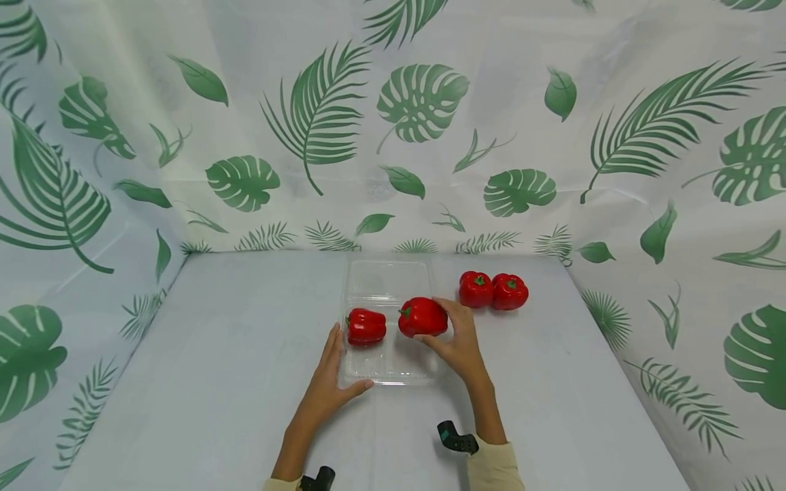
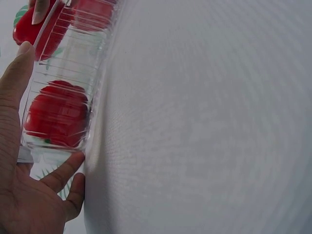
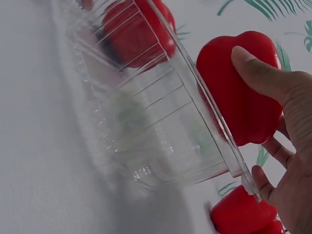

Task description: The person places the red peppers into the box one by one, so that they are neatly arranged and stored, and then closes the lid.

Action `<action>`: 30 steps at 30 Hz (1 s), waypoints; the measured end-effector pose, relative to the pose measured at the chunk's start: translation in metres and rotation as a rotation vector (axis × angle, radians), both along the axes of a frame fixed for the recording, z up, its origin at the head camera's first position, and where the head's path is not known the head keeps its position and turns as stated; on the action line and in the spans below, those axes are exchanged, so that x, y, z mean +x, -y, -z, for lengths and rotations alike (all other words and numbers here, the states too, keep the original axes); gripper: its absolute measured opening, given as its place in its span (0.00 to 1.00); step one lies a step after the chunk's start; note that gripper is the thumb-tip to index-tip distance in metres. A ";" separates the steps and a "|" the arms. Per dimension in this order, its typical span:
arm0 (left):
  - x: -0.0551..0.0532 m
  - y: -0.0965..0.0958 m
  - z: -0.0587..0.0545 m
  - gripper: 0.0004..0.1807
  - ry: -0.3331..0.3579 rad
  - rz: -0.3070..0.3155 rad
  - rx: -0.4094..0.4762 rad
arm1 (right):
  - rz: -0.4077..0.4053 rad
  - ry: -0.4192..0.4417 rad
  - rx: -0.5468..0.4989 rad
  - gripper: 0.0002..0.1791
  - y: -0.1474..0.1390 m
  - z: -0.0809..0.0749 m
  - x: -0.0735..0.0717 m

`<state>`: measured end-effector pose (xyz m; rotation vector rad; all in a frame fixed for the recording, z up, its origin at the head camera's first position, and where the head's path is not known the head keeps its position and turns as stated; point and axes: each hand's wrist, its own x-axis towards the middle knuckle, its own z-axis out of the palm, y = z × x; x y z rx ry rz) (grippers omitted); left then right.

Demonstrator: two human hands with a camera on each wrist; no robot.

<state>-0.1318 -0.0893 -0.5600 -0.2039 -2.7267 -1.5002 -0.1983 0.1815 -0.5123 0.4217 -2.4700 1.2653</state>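
Note:
My right hand (image 1: 457, 343) grips a red bell pepper (image 1: 422, 317) between thumb and fingers, over the right half of a clear plastic clamshell box (image 1: 385, 368). In the right wrist view this held pepper (image 3: 239, 87) is at the height of the box rim. Another red bell pepper (image 1: 366, 326) lies on its side in the left half of the box, seen through the wall in the left wrist view. My left hand (image 1: 328, 389) has its fingers extended along the box's left side, thumb at the front edge. The box's lid (image 1: 389, 278) is folded back, away from me.
Two more red bell peppers, one (image 1: 475, 289) beside the other (image 1: 510, 292), stand stem-up on the white table (image 1: 233, 327) right of the lid. A leaf-print curtain (image 1: 344, 123) hangs behind the table and along both sides.

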 end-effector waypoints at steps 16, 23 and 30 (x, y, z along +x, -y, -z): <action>0.001 0.001 -0.001 0.63 -0.002 0.011 0.008 | 0.039 0.008 0.126 0.42 0.006 0.005 -0.002; 0.001 0.001 -0.001 0.63 -0.007 0.009 0.016 | 0.046 0.005 0.165 0.42 0.009 0.006 -0.002; 0.000 0.002 0.002 0.63 -0.010 0.009 0.017 | 0.056 0.029 0.197 0.42 0.011 0.004 0.000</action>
